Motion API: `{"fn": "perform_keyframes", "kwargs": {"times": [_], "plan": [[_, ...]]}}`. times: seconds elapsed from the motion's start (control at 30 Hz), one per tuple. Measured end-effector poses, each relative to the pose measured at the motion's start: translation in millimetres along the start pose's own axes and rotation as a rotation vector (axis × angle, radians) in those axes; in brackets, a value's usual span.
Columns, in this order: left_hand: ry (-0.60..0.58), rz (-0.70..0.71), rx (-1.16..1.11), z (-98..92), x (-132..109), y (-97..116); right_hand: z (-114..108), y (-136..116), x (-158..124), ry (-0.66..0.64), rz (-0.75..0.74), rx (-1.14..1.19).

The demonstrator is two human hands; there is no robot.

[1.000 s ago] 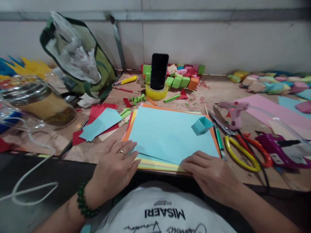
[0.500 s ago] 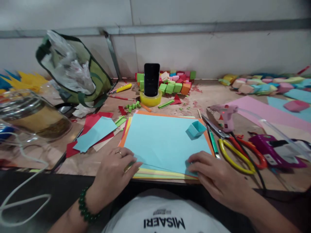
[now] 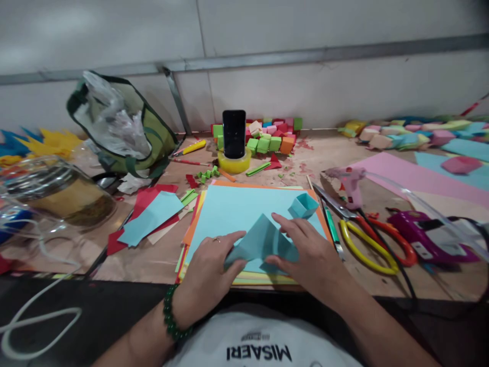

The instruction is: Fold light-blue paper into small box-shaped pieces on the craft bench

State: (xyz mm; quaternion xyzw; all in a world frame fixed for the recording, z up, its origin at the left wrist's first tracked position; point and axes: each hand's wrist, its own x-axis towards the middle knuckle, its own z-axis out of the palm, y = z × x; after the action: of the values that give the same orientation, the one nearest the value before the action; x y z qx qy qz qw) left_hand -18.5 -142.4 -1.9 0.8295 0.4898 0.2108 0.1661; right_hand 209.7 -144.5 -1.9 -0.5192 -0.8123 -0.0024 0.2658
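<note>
Pinching L end of folded blue paper (image 3: 260,237) w/ thumb + fingers of L hand (image 3: 214,270). Bracketing R end w/ spread fingers of R hand (image 3: 315,252). Positioned over colored-sheet stack (image 3: 229,209) on counter (image 3: 153,265), near open blue box (image 3: 303,206), L of scissors (image 3: 346,211).

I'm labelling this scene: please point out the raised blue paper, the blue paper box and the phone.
Raised blue paper (image 3: 260,235), head view: its peaked middle.
Blue paper box (image 3: 304,206), head view: the middle of its body.
Phone (image 3: 234,133), head view: its dark screen.
</note>
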Motion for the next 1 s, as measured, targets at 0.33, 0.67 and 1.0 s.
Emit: {"fn": "perform_keyframes", "kwargs": {"times": [0.33, 0.67, 1.0], "plan": [[-0.027, 0.025, -0.126, -7.2, -9, 7, -4, -9, 10, 0.182, -0.003, 0.194], [-0.161, -0.132, -0.739, -32.6, -5, -2, -35, -8, 11, 0.186, -0.301, 0.197], [0.205, 0.007, -0.137, -14.2, -10, -18, -21, 2, -8, 0.023, -0.251, 0.319]]}}
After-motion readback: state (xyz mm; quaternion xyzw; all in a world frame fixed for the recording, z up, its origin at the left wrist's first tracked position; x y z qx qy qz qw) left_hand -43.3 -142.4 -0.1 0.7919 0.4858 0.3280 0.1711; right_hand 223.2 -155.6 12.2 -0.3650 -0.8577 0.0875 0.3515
